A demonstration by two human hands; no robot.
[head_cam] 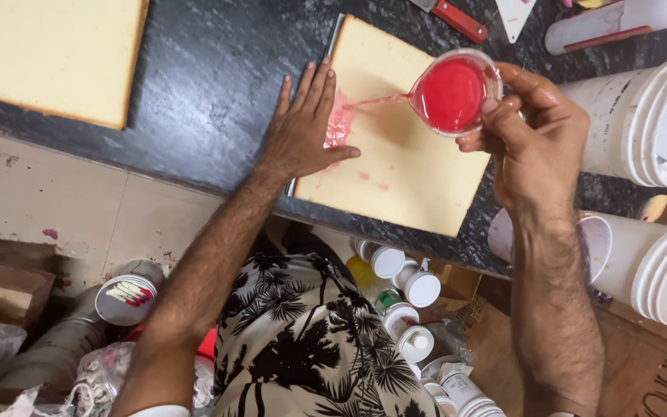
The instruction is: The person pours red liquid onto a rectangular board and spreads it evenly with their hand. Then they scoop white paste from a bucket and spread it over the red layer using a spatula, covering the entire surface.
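Observation:
My right hand point(530, 135) grips a small clear cup of red liquid point(453, 93), tilted to the left. A thin red stream runs from the cup's lip onto a square pale yellow sponge sheet point(411, 170), where a pink wet patch point(339, 123) spreads near its left edge. My left hand point(303, 127) lies flat with fingers apart on that left edge, next to the patch, pressing on the sheet and the dark stone counter point(210, 93).
A second sponge sheet point(48, 54) lies at the counter's far left. White buckets point(642, 116) stand at the right, more of them lower down point(658, 270). A red-handled knife point(457, 17) rests at the top. Bottles with white caps point(407, 289) and a tin point(126, 297) sit below the counter.

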